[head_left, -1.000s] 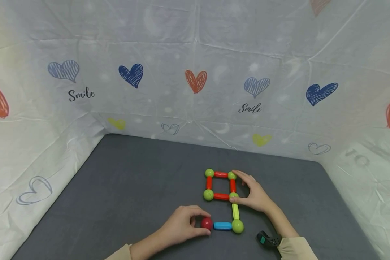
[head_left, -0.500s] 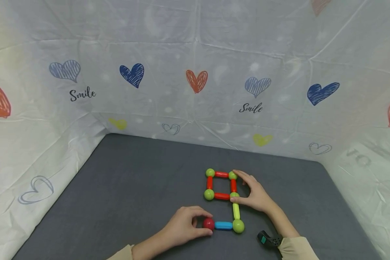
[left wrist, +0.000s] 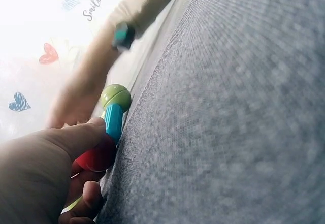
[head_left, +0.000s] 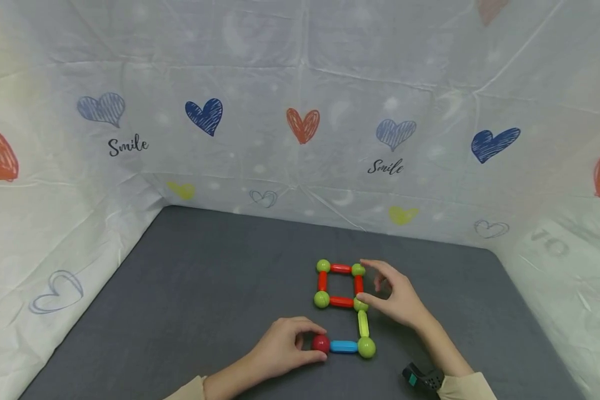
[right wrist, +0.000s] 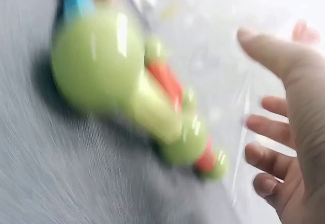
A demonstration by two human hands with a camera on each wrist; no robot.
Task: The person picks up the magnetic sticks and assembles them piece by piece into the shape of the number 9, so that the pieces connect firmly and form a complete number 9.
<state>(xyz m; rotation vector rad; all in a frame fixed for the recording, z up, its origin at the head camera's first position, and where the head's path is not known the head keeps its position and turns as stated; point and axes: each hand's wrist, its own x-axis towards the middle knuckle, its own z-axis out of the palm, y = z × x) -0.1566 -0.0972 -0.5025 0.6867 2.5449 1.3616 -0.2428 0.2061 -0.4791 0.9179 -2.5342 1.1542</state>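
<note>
My left hand (head_left: 279,349) pinches a red ball (head_left: 321,344) between thumb and fingers. A blue rod (head_left: 344,347) joins that ball to a green ball (head_left: 366,348) at the near right corner. From there a yellow-green rod (head_left: 363,324) runs up to a square of red rods (head_left: 341,301) with green balls (head_left: 321,299) at its corners. My right hand (head_left: 401,300) hovers just right of the square, fingers spread and holding nothing. The right wrist view, blurred, shows a gap between the right-hand fingers (right wrist: 269,51) and the pieces.
All the pieces lie on a dark grey tabletop (head_left: 205,278). Behind and beside it hangs a pale sheet (head_left: 260,155) printed with hearts. A black wristband (head_left: 423,378) is on the right wrist.
The red ball has moved slightly right and now meets the blue rod's end. My right hand has come off the square's right-hand balls and drawn back a little to the right.
</note>
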